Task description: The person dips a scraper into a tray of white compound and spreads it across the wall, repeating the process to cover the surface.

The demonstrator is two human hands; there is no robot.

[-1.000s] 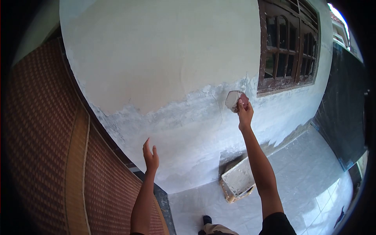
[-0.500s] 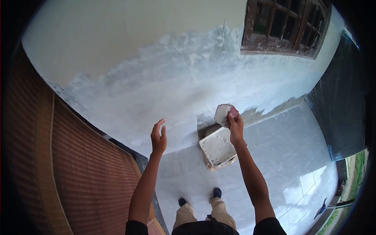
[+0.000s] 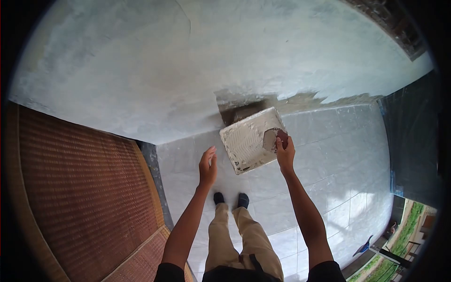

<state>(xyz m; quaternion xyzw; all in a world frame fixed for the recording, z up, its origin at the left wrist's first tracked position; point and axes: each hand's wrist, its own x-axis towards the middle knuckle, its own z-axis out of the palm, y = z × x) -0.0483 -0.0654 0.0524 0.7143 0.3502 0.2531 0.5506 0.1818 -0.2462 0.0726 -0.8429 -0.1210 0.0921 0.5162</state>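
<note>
Since half a second ago, our view has tipped down, so the window frame (image 3: 399,26) shows only in the upper right corner and more of our legs appear. Our right hand (image 3: 285,152) has brought the scraper (image 3: 269,140) inward; it now overlaps the right part of the paste-coated tray (image 3: 225,142), where before it showed at the tray's upper right corner. We pinch its reddish-brown side between thumb and fingers; whether it touches the paste we cannot tell. Our left hand (image 3: 207,164) holds nothing, its fingers loosely curved, just beside the tray's near left side but apart from it.

The tray's far edge lies near the foot of the wall (image 3: 141,70). Tiled floor (image 3: 329,160) spreads open to the right, as far as a dark sheet (image 3: 413,131); a woven screen (image 3: 84,183) bounds our left. Our shoes (image 3: 243,200) stand near the tray's near edge.
</note>
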